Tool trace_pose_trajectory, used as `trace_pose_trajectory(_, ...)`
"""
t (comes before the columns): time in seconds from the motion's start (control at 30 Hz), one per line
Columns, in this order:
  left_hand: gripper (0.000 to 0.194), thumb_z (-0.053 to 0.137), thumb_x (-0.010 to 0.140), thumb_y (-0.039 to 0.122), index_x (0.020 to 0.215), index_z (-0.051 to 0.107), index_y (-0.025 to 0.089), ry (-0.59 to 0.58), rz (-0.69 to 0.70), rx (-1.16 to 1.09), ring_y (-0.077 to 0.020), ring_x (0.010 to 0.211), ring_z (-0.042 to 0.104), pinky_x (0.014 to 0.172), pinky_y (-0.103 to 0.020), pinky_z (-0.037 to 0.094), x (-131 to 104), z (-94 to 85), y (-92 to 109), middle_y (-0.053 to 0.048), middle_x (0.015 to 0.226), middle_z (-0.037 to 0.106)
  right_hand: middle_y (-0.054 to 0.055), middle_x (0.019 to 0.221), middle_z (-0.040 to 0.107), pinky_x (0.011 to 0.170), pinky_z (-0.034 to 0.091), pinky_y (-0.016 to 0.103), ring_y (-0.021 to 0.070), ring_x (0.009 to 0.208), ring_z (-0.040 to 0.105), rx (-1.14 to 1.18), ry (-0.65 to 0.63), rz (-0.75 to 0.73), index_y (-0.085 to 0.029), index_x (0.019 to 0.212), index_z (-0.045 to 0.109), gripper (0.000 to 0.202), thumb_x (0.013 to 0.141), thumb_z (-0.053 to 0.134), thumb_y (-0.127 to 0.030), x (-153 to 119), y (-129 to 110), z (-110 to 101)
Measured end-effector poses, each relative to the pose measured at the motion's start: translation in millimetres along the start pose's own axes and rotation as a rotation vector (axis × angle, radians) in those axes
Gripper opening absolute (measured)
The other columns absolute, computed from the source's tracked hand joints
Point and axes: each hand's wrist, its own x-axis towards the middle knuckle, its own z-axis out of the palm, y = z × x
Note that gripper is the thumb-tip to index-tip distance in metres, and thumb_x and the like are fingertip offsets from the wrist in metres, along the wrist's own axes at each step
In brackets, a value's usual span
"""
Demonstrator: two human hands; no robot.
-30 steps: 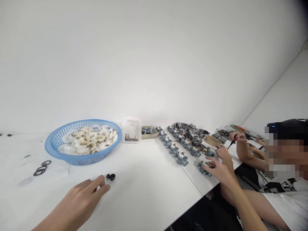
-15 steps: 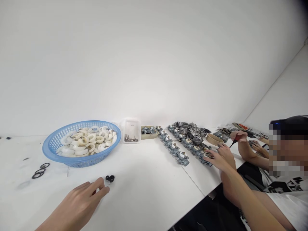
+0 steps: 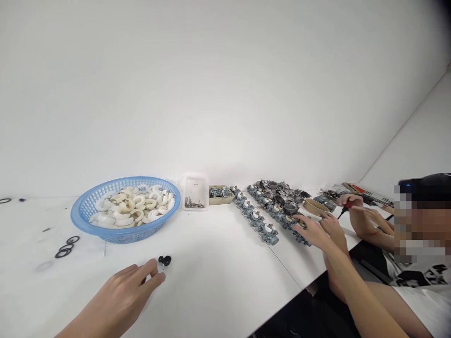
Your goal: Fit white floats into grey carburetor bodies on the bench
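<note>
Near the front left of the table, my left hand [image 3: 130, 291] is curled down with thumb and fingers drawn together. A bit of red shows inside its fingers, too hidden to name. Small black round parts [image 3: 165, 260] lie just beyond its fingertips, beside a small clear piece [image 3: 161, 266]. Far to the right, my right hand [image 3: 312, 231] reaches over a row of metal carburetors [image 3: 278, 210]. Its thumb and fingers are round a part of the carburetor [image 3: 300, 225] near the front end of that row.
A blue basket [image 3: 78, 220] holds white rings. Behind are a white tray [image 3: 205, 180] of small metal pins and a tan box [image 3: 221, 200]. Black rings [image 3: 64, 251] lie left. At the right sits a person, with a hand [image 3: 333, 226] beside mine and another [image 3: 350, 203] holding a red-handled tool.
The view has turned slightly left, so most items appear further right. My right hand has moved a little left over the carburetors. My left hand keeps its place beside the black parts.
</note>
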Motion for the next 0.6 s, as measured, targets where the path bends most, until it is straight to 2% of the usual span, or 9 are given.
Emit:
trace_pose_trajectory(0.07,0.038,0.034,0.092,0.001,0.098,0.063,0.024,-0.015,-0.017,-0.011,-0.0134,0.053,0.051,0.049,-0.023,0.04,0.8,-2.3,1.7,-0.003,0.084,0.057,0.011,0.126,0.072,0.092,0.055,0.037,0.0305,0.112,0.069,0.053,-0.045,-0.1,-0.022,0.118,0.07,0.042,0.085,0.06,-0.046,-0.3,-27.0,0.5)
trace_pose_trajectory(0.13,0.036,0.034,0.092,0.002,0.097,0.062,0.024,-0.031,-0.046,-0.017,-0.0135,0.053,0.051,0.049,-0.023,0.041,1.7,-4.8,2.6,-0.003,0.084,0.057,0.01,0.137,0.066,0.103,0.05,0.04,0.0308,0.124,0.062,0.131,-0.087,-0.205,-0.024,0.122,0.069,0.042,0.091,0.055,-0.049,-3.6,-68.1,-0.9)
trace_pose_trajectory(0.2,0.036,0.033,0.093,0.002,0.096,0.062,0.023,-0.047,-0.071,-0.018,-0.014,0.054,0.053,0.051,-0.024,0.041,2.4,-7.0,1.6,-0.003,0.084,0.057,0.01,0.136,0.066,0.108,0.047,0.041,0.03,0.125,0.061,0.283,-0.12,-0.324,-0.024,0.121,0.069,0.04,0.094,0.055,-0.049,-11.8,-123.6,-2.7)
trace_pose_trajectory(0.27,0.035,0.032,0.095,0.003,0.096,0.061,0.023,-0.059,-0.084,-0.013,-0.0145,0.055,0.053,0.051,-0.025,0.041,3.0,-8.6,-1.3,-0.003,0.084,0.056,0.008,0.132,0.069,0.109,0.046,0.041,0.0273,0.125,0.061,0.487,-0.188,-0.437,-0.024,0.119,0.07,0.034,0.096,0.056,-0.045,-26.3,-188.9,1.1)
trace_pose_trajectory(0.37,0.033,0.031,0.097,0.005,0.096,0.059,0.023,-0.05,-0.099,-0.001,-0.0141,0.054,0.053,0.051,-0.026,0.04,3.8,-10.5,-7.9,-0.002,0.084,0.056,0.005,0.121,0.074,0.101,0.051,0.036,0.0218,0.114,0.067,0.67,-0.388,-0.668,-0.023,0.115,0.07,0.027,0.095,0.06,-0.039,-56.2,-282.6,31.1)
trace_pose_trajectory(0.43,0.032,0.032,0.098,0.005,0.097,0.058,0.022,-0.021,-0.107,-0.01,-0.0132,0.055,0.054,0.051,-0.024,0.041,4.4,-12.2,-11.8,-0.002,0.084,0.055,0.004,0.122,0.073,0.104,0.048,0.034,0.0206,0.116,0.065,0.61,-0.413,-0.918,-0.025,0.12,0.069,0.029,0.094,0.064,-0.036,-75.5,-327.0,65.8)
trace_pose_trajectory(0.5,0.03,0.033,0.099,0.004,0.097,0.057,0.022,0.013,-0.122,-0.031,-0.0124,0.057,0.053,0.053,-0.023,0.041,4.8,-14.8,-14.0,-0.002,0.085,0.054,0.005,0.124,0.071,0.101,0.048,0.037,0.0222,0.111,0.066,0.483,-0.351,-1.088,-0.026,0.12,0.069,0.031,0.091,0.067,-0.037,-90.9,-350.9,101.3)
trace_pose_trajectory(0.6,0.027,0.035,0.1,0.004,0.098,0.056,0.022,0.044,-0.164,-0.053,-0.0125,0.06,0.05,0.056,-0.023,0.041,4.4,-18.5,-12.9,-0.002,0.088,0.054,0.004,0.124,0.069,0.095,0.048,0.038,0.0218,0.105,0.065,0.424,-0.267,-1.155,-0.028,0.122,0.067,0.031,0.091,0.064,-0.031,-105.2,-354.2,135.1)
